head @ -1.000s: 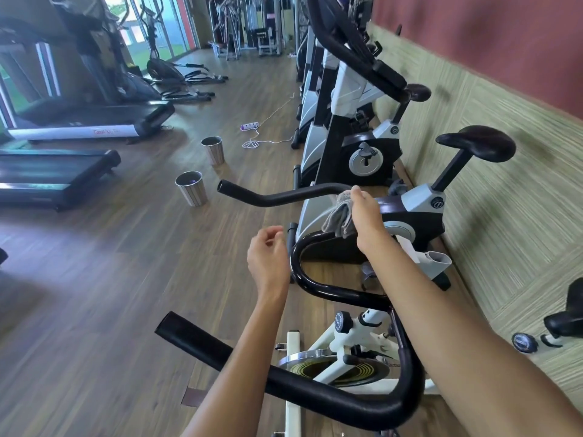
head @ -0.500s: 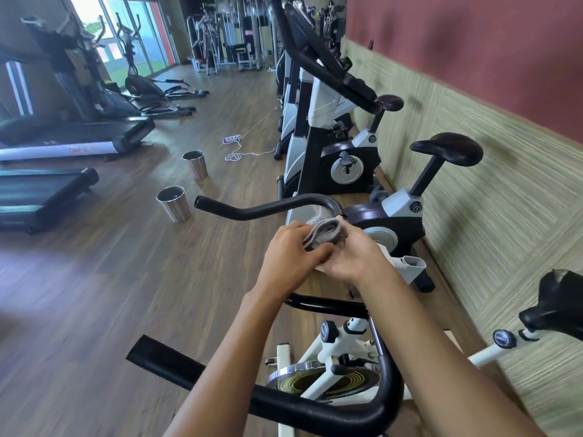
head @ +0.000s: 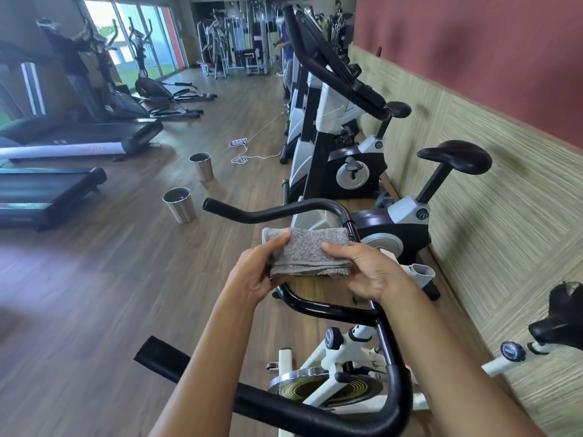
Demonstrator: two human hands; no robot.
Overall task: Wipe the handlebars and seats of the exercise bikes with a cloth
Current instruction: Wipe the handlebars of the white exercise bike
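Both hands, left hand (head: 252, 274) and right hand (head: 367, 272), pinch the folded cloth (head: 307, 252) loosely above the near handlebar (head: 331, 307); a sloppy regrip could drop it.

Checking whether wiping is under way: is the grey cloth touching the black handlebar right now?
Cannot tell. In the head view, both hands hold the folded grey cloth; its upper right corner overlaps the black handlebar in the picture, but one view cannot show contact or gap.
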